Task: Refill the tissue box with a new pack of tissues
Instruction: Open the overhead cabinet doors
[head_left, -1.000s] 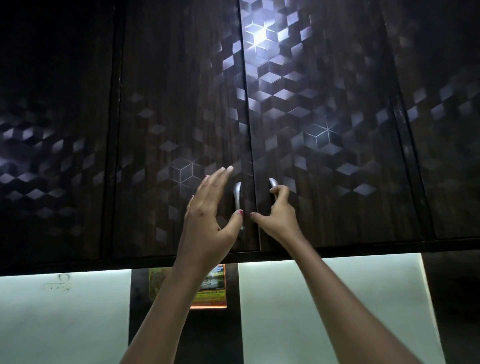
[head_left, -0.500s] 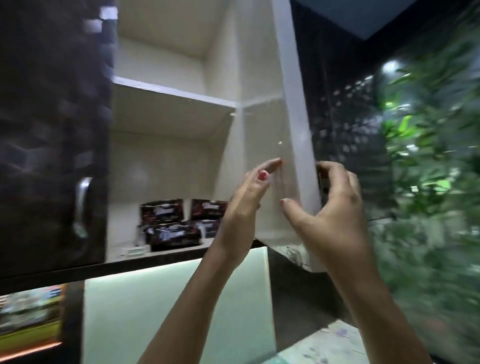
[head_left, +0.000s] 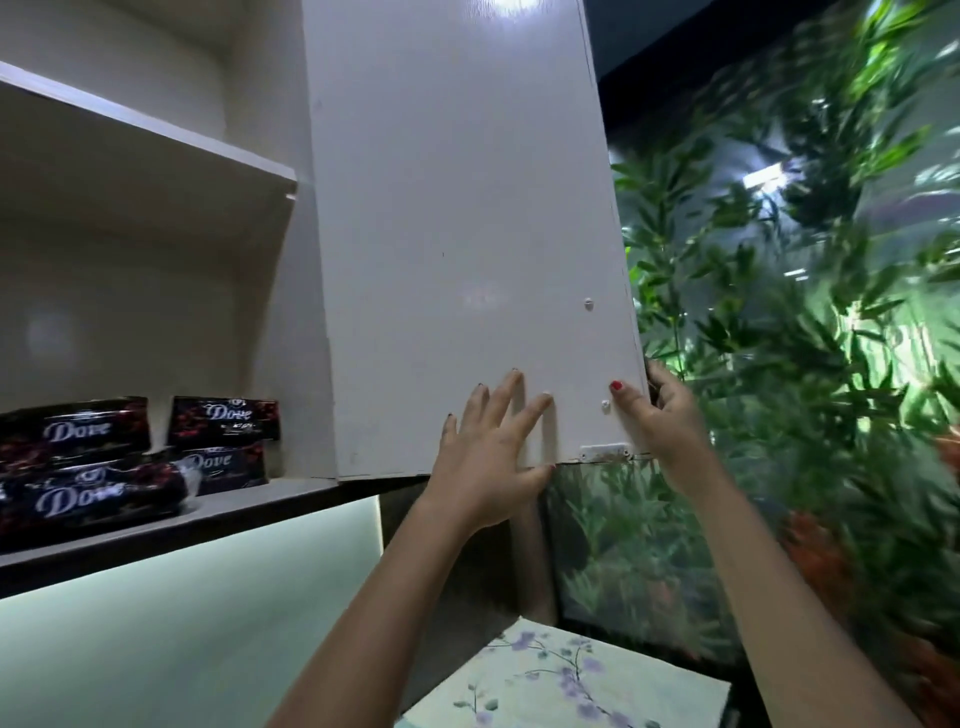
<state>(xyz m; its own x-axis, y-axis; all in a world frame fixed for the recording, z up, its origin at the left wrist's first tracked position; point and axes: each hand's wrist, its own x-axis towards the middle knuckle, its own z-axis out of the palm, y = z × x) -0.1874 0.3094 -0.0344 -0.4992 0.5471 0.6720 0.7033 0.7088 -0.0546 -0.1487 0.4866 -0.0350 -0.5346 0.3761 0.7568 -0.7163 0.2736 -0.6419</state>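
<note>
Right hand (head_left: 660, 415) grip closed on cabinet door (head_left: 467, 234) edge, left hand (head_left: 488, 457) flat and open against it; door open, tissue packs (head_left: 104, 467) untouched on lower shelf (head_left: 270, 496), refill barely begun.

Right fingers (head_left: 658, 384) (behind door (head_left: 467, 234)); foliage (head_left: 805, 312) blurred

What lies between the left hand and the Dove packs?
In the head view, only the open door's pale inner face and cabinet side panel separate left hand from Dove packs.
</note>
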